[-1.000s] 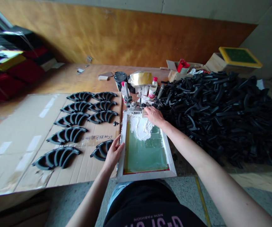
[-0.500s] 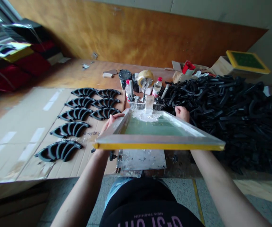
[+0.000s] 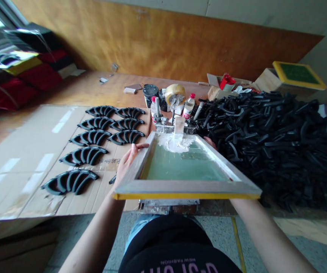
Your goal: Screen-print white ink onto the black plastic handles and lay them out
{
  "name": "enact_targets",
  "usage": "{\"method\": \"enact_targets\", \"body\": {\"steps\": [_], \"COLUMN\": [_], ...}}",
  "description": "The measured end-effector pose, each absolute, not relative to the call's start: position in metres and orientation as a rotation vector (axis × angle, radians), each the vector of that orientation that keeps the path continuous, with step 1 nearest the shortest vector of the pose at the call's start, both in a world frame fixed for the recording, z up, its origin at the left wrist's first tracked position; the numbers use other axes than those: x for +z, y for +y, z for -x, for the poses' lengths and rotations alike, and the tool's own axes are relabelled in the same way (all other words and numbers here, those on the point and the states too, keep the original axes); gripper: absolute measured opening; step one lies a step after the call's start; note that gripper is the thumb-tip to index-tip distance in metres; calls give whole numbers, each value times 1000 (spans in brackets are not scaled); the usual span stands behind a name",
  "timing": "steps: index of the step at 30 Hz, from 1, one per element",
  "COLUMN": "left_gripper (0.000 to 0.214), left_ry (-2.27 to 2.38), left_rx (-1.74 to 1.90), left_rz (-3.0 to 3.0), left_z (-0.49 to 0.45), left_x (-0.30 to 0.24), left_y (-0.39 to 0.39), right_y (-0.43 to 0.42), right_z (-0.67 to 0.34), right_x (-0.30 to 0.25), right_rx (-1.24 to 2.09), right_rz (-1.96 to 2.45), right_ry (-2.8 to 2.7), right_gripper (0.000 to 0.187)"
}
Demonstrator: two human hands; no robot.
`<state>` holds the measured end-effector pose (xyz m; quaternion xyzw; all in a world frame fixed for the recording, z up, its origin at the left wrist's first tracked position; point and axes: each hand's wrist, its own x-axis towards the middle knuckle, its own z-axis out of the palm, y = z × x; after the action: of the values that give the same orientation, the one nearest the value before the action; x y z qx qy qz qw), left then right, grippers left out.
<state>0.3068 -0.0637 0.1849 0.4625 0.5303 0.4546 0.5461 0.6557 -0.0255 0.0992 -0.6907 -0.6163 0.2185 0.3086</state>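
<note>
A hinged printing screen (image 3: 186, 186), with a pale frame, yellow front edge and green mesh, is tilted up towards me. White ink (image 3: 176, 142) lies at its far end, below a white block (image 3: 180, 125) at the clamp. My left hand (image 3: 128, 161) grips the frame's left rail, fingers curled over the edge. Only a sliver of my right hand (image 3: 210, 141) shows past the right rail, beside the pile of black parts (image 3: 271, 140); its fingers are hidden. A metal base plate (image 3: 169, 203) peeks out under the screen.
Several curved black ribbed parts (image 3: 84, 155) lie in rows on cardboard (image 3: 18, 170) to the left. Behind the clamp stand a tape roll (image 3: 175, 94), a bottle (image 3: 189, 104) and a black pot (image 3: 150, 91). A yellow-framed screen (image 3: 298, 74) rests on boxes at the far right.
The screen was swung up off the base plate, then dropped a little lower. My right hand left the ink end, went to the pile's edge, and is now hidden behind the frame.
</note>
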Motion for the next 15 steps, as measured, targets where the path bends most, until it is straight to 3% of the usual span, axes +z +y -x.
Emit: {"method": "enact_targets", "body": {"steps": [4, 8, 15], "left_gripper": [59, 74, 73], "left_ry": [1379, 1391, 1431], "left_rx": [863, 774, 786], "left_rz": [-1106, -1066, -1095], "left_z": [-297, -299, -301], "left_x": [152, 100, 63], "left_y": [-89, -100, -97], "right_y": [-13, 4, -2], "right_z": [-668, -615, -561], "right_x": [125, 140, 121], "right_rx": [143, -61, 96], "right_rz": [1884, 1611, 1786], "right_ry": [-1565, -1968, -2390], "right_gripper": [29, 55, 10]}}
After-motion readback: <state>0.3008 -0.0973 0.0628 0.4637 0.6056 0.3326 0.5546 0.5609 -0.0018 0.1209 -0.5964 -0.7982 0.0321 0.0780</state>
